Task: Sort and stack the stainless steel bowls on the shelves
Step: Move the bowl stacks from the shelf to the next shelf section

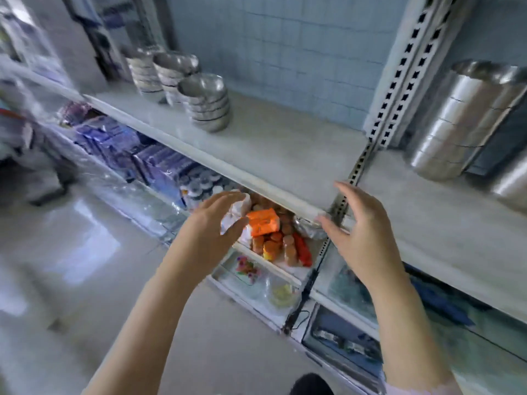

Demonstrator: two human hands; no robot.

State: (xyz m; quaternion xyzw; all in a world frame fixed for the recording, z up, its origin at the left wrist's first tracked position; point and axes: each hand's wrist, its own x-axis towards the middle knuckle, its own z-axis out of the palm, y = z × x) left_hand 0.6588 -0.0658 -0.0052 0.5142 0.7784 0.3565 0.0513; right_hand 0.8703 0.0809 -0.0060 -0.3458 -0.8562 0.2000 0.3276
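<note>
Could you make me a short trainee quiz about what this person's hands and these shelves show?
1. True or false: the left hand holds a bowl.
2. How many bowl stacks stand on the upper shelf's left part? A) one B) three C) six
3. Fill in: the orange packet lies on the shelf ____ the bowls.

Key: 1 false, both it and the right hand are open and empty; 2 B; 3 below.

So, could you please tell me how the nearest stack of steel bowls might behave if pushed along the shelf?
The nearest bowl stack leans, so it would probably topple. Polished steel on the smooth shelf likely slides easily.
</note>
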